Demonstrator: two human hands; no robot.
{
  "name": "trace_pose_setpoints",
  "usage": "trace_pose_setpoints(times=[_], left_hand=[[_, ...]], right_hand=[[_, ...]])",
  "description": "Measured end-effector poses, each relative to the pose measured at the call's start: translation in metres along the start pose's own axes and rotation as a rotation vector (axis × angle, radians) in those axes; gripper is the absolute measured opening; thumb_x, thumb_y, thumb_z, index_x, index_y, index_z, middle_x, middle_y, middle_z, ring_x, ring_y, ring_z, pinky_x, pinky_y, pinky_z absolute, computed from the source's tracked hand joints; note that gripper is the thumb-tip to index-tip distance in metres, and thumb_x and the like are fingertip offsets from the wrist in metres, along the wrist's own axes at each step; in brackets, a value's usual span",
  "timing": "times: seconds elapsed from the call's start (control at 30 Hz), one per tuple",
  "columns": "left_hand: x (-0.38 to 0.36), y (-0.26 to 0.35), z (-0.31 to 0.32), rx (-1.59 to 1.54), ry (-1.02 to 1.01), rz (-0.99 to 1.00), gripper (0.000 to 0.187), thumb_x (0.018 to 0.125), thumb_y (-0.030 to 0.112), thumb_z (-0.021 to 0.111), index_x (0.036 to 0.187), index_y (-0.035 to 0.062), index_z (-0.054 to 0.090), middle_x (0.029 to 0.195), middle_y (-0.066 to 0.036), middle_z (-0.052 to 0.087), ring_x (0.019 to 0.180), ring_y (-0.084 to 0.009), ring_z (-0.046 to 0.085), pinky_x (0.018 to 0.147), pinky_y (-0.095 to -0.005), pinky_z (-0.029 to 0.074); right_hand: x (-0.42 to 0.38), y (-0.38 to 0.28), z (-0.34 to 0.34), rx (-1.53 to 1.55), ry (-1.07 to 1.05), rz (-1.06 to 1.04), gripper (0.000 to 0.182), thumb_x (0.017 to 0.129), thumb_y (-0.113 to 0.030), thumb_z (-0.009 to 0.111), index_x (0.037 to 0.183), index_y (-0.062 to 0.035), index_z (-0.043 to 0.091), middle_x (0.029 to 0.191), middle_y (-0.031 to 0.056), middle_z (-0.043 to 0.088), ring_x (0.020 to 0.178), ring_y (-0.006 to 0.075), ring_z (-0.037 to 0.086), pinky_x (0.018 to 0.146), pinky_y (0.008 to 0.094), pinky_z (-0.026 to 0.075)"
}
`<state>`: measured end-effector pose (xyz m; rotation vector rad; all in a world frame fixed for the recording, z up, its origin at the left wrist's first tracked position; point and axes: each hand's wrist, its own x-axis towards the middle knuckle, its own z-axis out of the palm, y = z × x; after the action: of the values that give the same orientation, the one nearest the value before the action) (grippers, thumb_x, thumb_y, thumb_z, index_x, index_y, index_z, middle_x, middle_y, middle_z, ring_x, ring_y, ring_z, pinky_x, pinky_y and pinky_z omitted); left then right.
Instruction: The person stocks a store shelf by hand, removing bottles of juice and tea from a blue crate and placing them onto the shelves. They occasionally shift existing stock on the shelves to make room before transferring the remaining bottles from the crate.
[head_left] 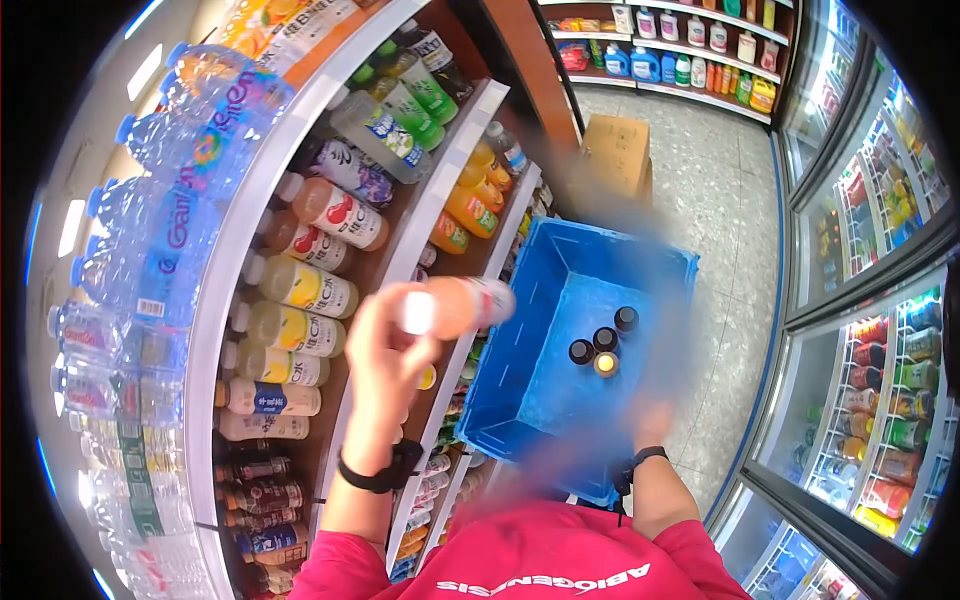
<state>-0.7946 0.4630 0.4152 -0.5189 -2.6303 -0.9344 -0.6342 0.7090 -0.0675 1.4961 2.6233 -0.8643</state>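
Observation:
My left hand (385,335) is closed around a bottle of pinkish drink (462,308) with a white cap. The bottle lies nearly level in front of the shelf, just left of the blue crate (500,390). By the crate's near right side is my right hand (655,420), smeared by blur, so its fingers cannot be made out. Inside the crate, several bottles stand upright; their dark caps (604,339) and one pale yellow cap (605,364) show from above.
On the left, a drinks shelf holds pink-drink bottles (340,212), lemon-label bottles (310,285) and orange drinks (472,210). Water bottle packs (165,250) are stacked at far left. A cardboard box (615,150) sits beyond the crate. Glass-door fridges (850,400) line the right.

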Motion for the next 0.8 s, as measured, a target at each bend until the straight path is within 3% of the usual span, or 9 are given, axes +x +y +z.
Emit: trace_pose_setpoints(times=[0.07,0.1,0.3,0.37,0.4,0.5,0.53,0.8], left_hand=[[0.013,-0.016,-0.024,0.028,0.217,0.143,0.042,0.074,-0.001,0.069,0.114,0.0049,0.062,0.102,-0.002,0.064,0.074,-0.0073,0.055,0.059,-0.0222,0.045],[0.017,-0.014,-0.036,0.105,0.271,0.086,0.039,0.076,0.0,0.07,0.114,0.0051,0.062,0.102,-0.001,0.064,0.075,-0.0065,0.055,0.059,-0.0222,0.045],[0.041,-0.03,-0.057,0.456,0.377,0.105,0.033,0.085,0.011,0.07,0.117,0.0067,0.06,0.101,-0.005,0.063,0.078,-0.0142,0.058,0.067,-0.025,0.046],[0.051,-0.043,-0.055,0.574,0.498,0.324,0.037,0.083,0.014,0.073,0.117,0.0095,0.059,0.101,-0.006,0.062,0.076,-0.0196,0.058,0.067,-0.0295,0.048],[0.05,-0.044,-0.056,0.508,0.463,0.189,0.035,0.086,0.018,0.071,0.117,0.0079,0.059,0.103,-0.009,0.063,0.085,-0.0255,0.06,0.074,-0.0346,0.049],[0.065,-0.06,-0.057,0.518,0.487,0.123,0.035,0.088,0.023,0.069,0.118,0.0071,0.059,0.105,-0.013,0.063,0.093,-0.0287,0.061,0.08,-0.037,0.049],[0.067,-0.055,-0.056,0.502,0.455,0.025,0.035,0.092,0.026,0.065,0.12,0.0048,0.059,0.112,-0.017,0.062,0.099,-0.0314,0.06,0.088,-0.039,0.047],[0.088,-0.075,-0.063,0.336,0.425,0.014,0.039,0.098,0.025,0.056,0.132,0.0057,0.055,0.122,-0.019,0.062,0.112,-0.033,0.059,0.095,-0.0404,0.045]], right_hand=[[-0.003,-0.015,-0.017,0.059,-0.065,0.137,0.035,0.093,-0.028,0.057,0.114,0.0,0.052,0.107,0.0235,0.061,0.096,0.0431,0.062,0.081,0.0503,0.05],[-0.003,-0.018,-0.021,0.061,-0.065,0.129,0.035,0.093,-0.028,0.057,0.114,0.0,0.052,0.107,0.0235,0.061,0.096,0.0431,0.062,0.081,0.0503,0.05],[-0.017,-0.047,-0.061,0.145,0.041,0.126,0.035,0.094,-0.028,0.056,0.114,0.0003,0.051,0.108,0.0235,0.061,0.096,0.0427,0.062,0.08,0.0495,0.051],[-0.017,-0.042,-0.057,0.112,0.035,0.116,0.035,0.094,-0.028,0.056,0.114,0.0002,0.051,0.108,0.0233,0.061,0.095,0.0423,0.062,0.08,0.0493,0.051],[-0.016,-0.04,-0.055,0.113,0.038,0.121,0.035,0.094,-0.028,0.056,0.114,0.0002,0.051,0.108,0.0233,0.061,0.095,0.0423,0.062,0.08,0.0493,0.051],[-0.016,-0.038,-0.051,0.108,0.034,0.118,0.035,0.093,-0.028,0.057,0.114,-0.0001,0.052,0.108,0.0226,0.062,0.095,0.0422,0.063,0.081,0.0494,0.051],[-0.016,-0.042,-0.054,0.095,0.024,0.125,0.035,0.093,-0.028,0.057,0.114,-0.0005,0.052,0.108,0.0223,0.062,0.095,0.0422,0.063,0.081,0.0494,0.051],[-0.015,-0.037,-0.046,0.076,0.071,0.123,0.034,0.092,-0.028,0.057,0.114,-0.0019,0.052,0.109,0.0223,0.062,0.095,0.0419,0.063,0.08,0.0497,0.051]])
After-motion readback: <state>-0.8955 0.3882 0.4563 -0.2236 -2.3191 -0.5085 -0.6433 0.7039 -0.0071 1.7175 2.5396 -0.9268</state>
